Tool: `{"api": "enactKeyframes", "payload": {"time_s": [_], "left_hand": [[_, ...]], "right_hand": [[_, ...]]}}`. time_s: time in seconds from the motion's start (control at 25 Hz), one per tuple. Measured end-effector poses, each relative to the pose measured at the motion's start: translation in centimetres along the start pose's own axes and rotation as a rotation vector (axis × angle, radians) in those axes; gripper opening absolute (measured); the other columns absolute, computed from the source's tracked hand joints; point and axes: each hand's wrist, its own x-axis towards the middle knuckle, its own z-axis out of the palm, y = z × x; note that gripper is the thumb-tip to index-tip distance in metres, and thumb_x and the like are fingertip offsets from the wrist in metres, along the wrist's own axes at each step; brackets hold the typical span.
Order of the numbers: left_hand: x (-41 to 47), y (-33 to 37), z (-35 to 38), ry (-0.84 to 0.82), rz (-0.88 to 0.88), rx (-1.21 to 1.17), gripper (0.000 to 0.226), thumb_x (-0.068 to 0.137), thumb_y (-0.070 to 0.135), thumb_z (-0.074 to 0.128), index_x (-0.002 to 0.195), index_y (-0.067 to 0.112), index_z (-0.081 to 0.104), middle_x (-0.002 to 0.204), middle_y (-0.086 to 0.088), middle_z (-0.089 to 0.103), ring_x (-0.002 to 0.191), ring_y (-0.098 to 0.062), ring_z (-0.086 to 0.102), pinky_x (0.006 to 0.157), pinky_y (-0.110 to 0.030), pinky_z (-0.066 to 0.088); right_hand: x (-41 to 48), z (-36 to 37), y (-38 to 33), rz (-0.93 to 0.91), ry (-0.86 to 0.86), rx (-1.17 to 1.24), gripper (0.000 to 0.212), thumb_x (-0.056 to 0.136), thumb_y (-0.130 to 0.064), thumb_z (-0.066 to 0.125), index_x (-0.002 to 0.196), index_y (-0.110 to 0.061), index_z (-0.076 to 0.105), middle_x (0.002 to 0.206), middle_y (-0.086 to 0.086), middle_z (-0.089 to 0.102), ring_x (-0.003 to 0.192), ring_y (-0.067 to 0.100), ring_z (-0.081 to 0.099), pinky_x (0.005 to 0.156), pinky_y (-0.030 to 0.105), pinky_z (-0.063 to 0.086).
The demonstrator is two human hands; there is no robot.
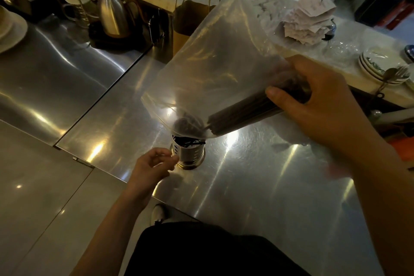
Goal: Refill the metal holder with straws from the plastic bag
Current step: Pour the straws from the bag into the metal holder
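The right hand (313, 101) grips the straws (242, 119) through the plastic bag (212, 51), above the metal holder (190, 152). The left hand (150, 168) curls beside it — gripping or not, unclear. Slanted so, straws may slide past the rim.

We saw a steel kettle (111, 14), a brown paper bag (190, 20), spiked receipts (310, 19) and stacked plates (378, 64) at the worktop's (257, 186) far edge.

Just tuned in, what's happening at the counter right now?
A person's right hand grips the plastic bag around a bundle of dark straws, tilted with its lower end over the metal holder on the steel counter. The left hand sits curled beside the holder. Dark pieces show inside it.
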Motion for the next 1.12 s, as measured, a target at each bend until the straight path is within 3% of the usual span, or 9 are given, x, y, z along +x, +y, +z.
{"api": "enactKeyframes", "payload": {"time_s": [0.2,0.44,0.76,0.92,1.12], "left_hand": [[1.4,0.5,0.7,0.152,0.142,0.133,0.037,0.074,0.013,0.08,0.105,0.018,0.059,0.096,-0.003,0.066,0.08,-0.019,0.065,0.067,-0.03,0.052],[2.7,0.3,1.9,0.158,0.221,0.312,0.065,0.071,0.021,0.084,0.127,0.018,0.049,0.123,0.0,0.058,0.081,-0.017,0.069,0.07,-0.028,0.055],[2.9,0.1,2.3,0.162,0.271,0.35,0.057,0.075,0.022,0.081,0.125,0.021,0.053,0.13,-0.001,0.054,0.089,-0.025,0.066,0.075,-0.032,0.056],[3.1,0.0,2.3,0.165,0.279,0.367,0.054,0.077,0.024,0.08,0.124,0.021,0.054,0.131,-0.002,0.053,0.089,-0.022,0.066,0.075,-0.03,0.055],[2.9,0.3,2.3,0.179,0.307,0.348,0.05,0.077,0.019,0.079,0.12,0.022,0.053,0.13,-0.001,0.054,0.086,-0.019,0.067,0.073,-0.026,0.053]], "right_hand": [[0.1,0.2,0.0,-0.011,-0.028,0.014,0.024,0.092,-0.025,0.064,0.115,-0.021,0.059,0.103,-0.005,0.068,0.094,0.0,0.062,0.077,0.001,0.043],[0.0,0.3,0.0,-0.027,-0.023,0.002,0.024,0.093,-0.023,0.062,0.116,-0.019,0.059,0.105,-0.004,0.068,0.091,-0.002,0.061,0.078,-0.005,0.039],[0.1,0.0,-0.1,-0.011,0.006,-0.037,0.029,0.093,-0.029,0.061,0.121,-0.024,0.058,0.108,-0.011,0.065,0.095,-0.002,0.06,0.079,0.012,0.044],[0.2,0.2,0.1,-0.024,0.006,-0.04,0.029,0.093,-0.027,0.06,0.122,-0.023,0.058,0.106,-0.021,0.059,0.092,-0.025,0.05,0.078,-0.003,0.039],[0.3,0.0,0.0,-0.025,0.017,-0.037,0.027,0.093,-0.029,0.06,0.119,-0.022,0.059,0.105,-0.014,0.063,0.093,-0.009,0.058,0.079,0.006,0.043]]}}
